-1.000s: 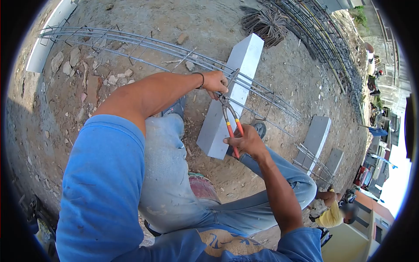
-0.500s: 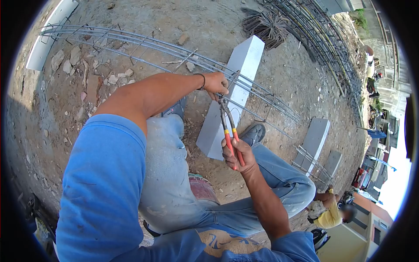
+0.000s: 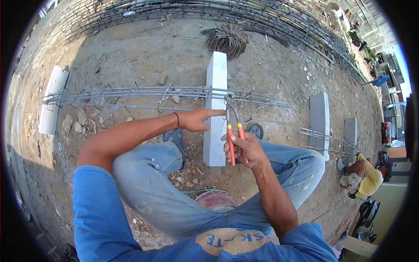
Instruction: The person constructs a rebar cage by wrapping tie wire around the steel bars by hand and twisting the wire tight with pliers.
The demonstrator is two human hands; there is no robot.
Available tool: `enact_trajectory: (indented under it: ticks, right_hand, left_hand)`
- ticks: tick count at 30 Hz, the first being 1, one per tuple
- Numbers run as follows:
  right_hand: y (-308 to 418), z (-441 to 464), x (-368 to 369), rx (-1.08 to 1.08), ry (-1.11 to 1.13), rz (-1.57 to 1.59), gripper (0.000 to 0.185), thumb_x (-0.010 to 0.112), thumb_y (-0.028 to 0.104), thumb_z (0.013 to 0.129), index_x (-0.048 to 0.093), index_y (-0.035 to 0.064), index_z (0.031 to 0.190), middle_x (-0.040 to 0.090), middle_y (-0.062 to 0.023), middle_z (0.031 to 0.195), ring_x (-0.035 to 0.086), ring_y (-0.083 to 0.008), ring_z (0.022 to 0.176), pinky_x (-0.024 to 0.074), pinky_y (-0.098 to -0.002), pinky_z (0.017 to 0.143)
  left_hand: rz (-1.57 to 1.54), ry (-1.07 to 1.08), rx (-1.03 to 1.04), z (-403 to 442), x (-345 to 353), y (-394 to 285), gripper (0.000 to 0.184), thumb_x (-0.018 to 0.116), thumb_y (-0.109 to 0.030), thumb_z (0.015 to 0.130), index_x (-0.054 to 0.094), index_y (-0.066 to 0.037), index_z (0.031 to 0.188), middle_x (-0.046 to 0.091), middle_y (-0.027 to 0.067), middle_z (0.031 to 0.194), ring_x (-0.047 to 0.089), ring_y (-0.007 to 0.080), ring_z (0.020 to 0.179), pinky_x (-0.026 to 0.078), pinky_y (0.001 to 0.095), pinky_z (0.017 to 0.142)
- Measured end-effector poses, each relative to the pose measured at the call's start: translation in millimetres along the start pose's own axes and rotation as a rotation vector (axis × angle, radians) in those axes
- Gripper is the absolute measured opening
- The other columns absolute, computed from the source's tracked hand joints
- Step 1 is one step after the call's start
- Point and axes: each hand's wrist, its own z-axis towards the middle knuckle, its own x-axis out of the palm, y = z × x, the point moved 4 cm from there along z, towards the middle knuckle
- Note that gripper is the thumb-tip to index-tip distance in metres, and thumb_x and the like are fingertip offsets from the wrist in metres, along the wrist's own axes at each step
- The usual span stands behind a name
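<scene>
My right hand [image 3: 244, 148] is wrapped round the red-and-yellow handles of end-cutting pincers [image 3: 230, 127], their jaws pointing up beside the rebar cage [image 3: 183, 92]. The handles stand a little apart. My left hand [image 3: 197, 119], a dark band at its wrist, stretches its index finger toward the pincers, thumb apart and the other fingers partly curled; I see nothing held in it. Whether the fingertip touches the pincers I cannot tell. Thin steel bars of the cage, with bent stirrups, lie across the light grey block [image 3: 214, 148] between my feet.
A bundle of tie wire [image 3: 228, 40] lies behind the block. Long rebar cages [image 3: 174, 13] stretch along the back. More blocks [image 3: 320, 124] stand at right, near a person in a yellow shirt [image 3: 370, 178]. A white curved piece [image 3: 53, 102] supports the cage's left end.
My left hand has come away from the cage bar and moved left, index finger now extended. The right hand still grips the pincers. My head view has turned, levelling the cage.
</scene>
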Motion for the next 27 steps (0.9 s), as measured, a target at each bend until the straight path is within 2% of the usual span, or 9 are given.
enact_trajectory:
  ticks: [2,6,8,12,13,15,18,20,27]
  right_hand:
    - [0.9,-7.0,3.1,0.030,-0.021,-0.061,0.033,0.067,0.026,0.103,0.068,-0.0032,0.118,0.075,-0.0136,0.087,0.076,-0.0227,0.071,0.0644,-0.0354,0.063]
    - [-13.0,-5.7,4.8,0.016,-0.164,-0.158,0.026,0.067,0.019,0.101,0.070,-0.0039,0.114,0.075,-0.0145,0.087,0.074,-0.0208,0.075,0.0612,-0.0348,0.068]
    - [-18.6,-0.4,-8.4,-0.029,-0.362,-0.581,0.022,0.066,0.012,0.100,0.071,-0.0049,0.112,0.075,-0.0141,0.086,0.072,-0.0188,0.076,0.0575,-0.0327,0.068]
    - [-40.6,4.7,-28.3,0.060,-0.447,-0.564,0.023,0.057,0.002,0.097,0.062,-0.0069,0.118,0.073,-0.0190,0.091,0.077,-0.0317,0.081,0.0614,-0.0454,0.066]
    - [-38.3,1.1,-22.7,0.049,-0.447,-0.545,0.023,0.057,0.002,0.097,0.062,-0.0069,0.118,0.073,-0.0190,0.091,0.077,-0.0317,0.081,0.0614,-0.0454,0.066]
    - [-42.7,-6.0,0.8,0.148,-0.291,0.204,0.030,0.052,0.000,0.097,0.050,-0.0066,0.126,0.067,-0.0222,0.101,0.075,-0.0436,0.091,0.0646,-0.0593,0.072]
    - [-51.2,-12.4,11.7,0.237,-0.291,0.409,0.039,0.051,-0.006,0.093,0.048,-0.0042,0.131,0.060,-0.0264,0.112,0.069,-0.0523,0.107,0.0601,-0.0725,0.090]
    - [-51.3,-16.2,12.9,0.238,-0.283,0.350,0.039,0.052,-0.006,0.092,0.049,-0.0031,0.131,0.060,-0.0247,0.111,0.068,-0.0510,0.110,0.0609,-0.0702,0.087]
    - [-95.0,33.0,-63.4,0.002,-0.511,-0.249,0.051,0.057,-0.005,0.087,0.051,0.0013,0.138,0.062,-0.0239,0.119,0.069,-0.0424,0.103,0.0588,-0.0507,0.073]
  left_hand:
    - [-0.233,-0.050,-0.143,13.4,10.7,-13.2,0.061,0.062,-0.005,0.094,0.046,-0.003,0.153,0.056,0.0198,0.151,0.051,0.0332,0.142,0.038,0.0430,0.120]
    - [0.084,-0.070,-0.453,19.5,39.5,1.2,0.031,0.059,-0.015,0.103,0.065,-0.008,0.132,0.065,0.0244,0.136,0.062,0.0410,0.127,0.047,0.0452,0.110]
    - [0.109,-0.222,-0.294,14.0,54.5,20.7,0.024,0.057,-0.020,0.106,0.072,-0.009,0.122,0.064,0.0263,0.135,0.061,0.0427,0.126,0.047,0.0462,0.109]
    - [0.581,-0.419,-0.204,14.4,58.1,10.5,0.024,0.055,-0.021,0.107,0.072,-0.008,0.119,0.061,0.0298,0.139,0.063,0.0419,0.125,0.049,0.0474,0.105]
    - [0.362,-0.383,-0.381,17.7,59.0,-1.0,0.024,0.055,-0.020,0.107,0.073,-0.006,0.116,0.062,0.0290,0.140,0.062,0.0420,0.126,0.048,0.0456,0.105]
    - [0.148,-0.342,-0.559,22.3,65.8,-7.4,0.024,0.055,-0.019,0.107,0.073,-0.005,0.112,0.062,0.0283,0.141,0.062,0.0420,0.128,0.048,0.0438,0.106]
    - [0.072,-0.498,-0.487,21.0,81.1,11.4,0.025,0.053,-0.017,0.106,0.072,0.000,0.105,0.068,0.0272,0.131,0.066,0.0413,0.122,0.050,0.0437,0.101]
    - [0.199,-0.620,-0.210,21.9,81.1,21.4,0.026,0.053,-0.016,0.106,0.070,0.003,0.103,0.071,0.0275,0.120,0.070,0.0396,0.110,0.051,0.0463,0.095]
    - [0.473,-0.491,-0.161,44.2,87.0,5.6,0.024,0.056,-0.021,0.104,0.066,-0.001,0.094,0.072,0.0237,0.099,0.069,0.0448,0.095,0.054,0.0533,0.082]
